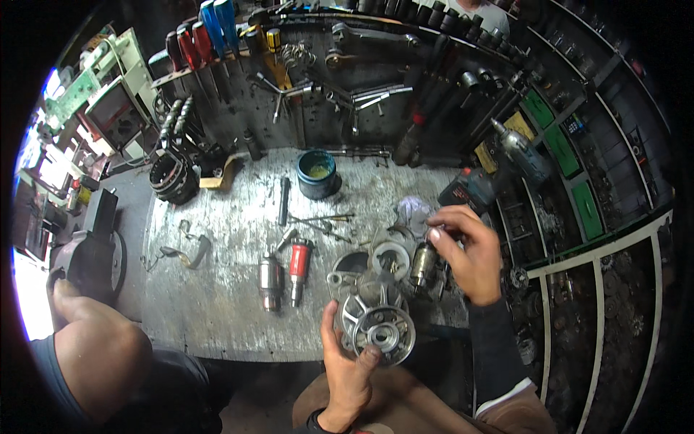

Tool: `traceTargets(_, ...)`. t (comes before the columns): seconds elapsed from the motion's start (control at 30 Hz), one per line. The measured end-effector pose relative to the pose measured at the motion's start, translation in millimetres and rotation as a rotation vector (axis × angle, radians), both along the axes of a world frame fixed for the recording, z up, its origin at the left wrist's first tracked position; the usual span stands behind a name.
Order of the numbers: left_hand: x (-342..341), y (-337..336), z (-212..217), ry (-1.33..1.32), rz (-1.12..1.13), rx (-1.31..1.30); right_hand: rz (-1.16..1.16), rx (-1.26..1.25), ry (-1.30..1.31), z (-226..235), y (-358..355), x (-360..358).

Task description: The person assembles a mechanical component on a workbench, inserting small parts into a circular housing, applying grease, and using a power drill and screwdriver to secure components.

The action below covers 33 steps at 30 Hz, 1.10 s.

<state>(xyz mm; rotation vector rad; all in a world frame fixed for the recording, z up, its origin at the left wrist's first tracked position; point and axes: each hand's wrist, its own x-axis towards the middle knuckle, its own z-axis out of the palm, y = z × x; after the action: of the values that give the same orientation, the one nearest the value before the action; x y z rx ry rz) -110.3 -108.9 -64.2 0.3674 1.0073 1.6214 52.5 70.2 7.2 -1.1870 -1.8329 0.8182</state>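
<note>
Near the bench's front edge my left hand [348, 383] grips a silver metal housing [376, 325] with spokes and a round hub, its thumb on the rim. My right hand [468, 249] is closed in a pinch, just above a dark metal cylinder [423, 266]; what the fingertips hold is too small to make out. Behind the housing lies a round metal part [390, 260] with a pale ring. To the left, a red air tool [298, 269] lies beside a ribbed metal cylinder [270, 282].
A blue pot [316, 175] stands mid-bench, near a black rod [284, 201] and thin bolts [322, 218]. A cordless drill [463, 189] lies at right. Tools hang on the back panel [289, 116]. Another person's bare arm [101, 347] rests at left by a vice [87, 253].
</note>
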Motion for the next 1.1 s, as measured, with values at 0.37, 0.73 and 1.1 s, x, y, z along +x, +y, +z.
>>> traceTargets(0.37, 4.5, 3.6, 14.3, 0.081, -0.004, -0.076, 0.509, -0.023, -0.605, -186.2, 133.3, -51.3)
traceTargets(0.73, 8.7, 7.0, 23.1, -0.039, 0.049, -0.117, 0.526, -0.08, -0.722, -206.0, 142.9, -69.5)
traceTargets(1.1, 8.2, 4.1, 12.1, 0.02, 0.02, 0.007, 0.204, -0.26, 0.217, -21.3, 25.9, 23.9)
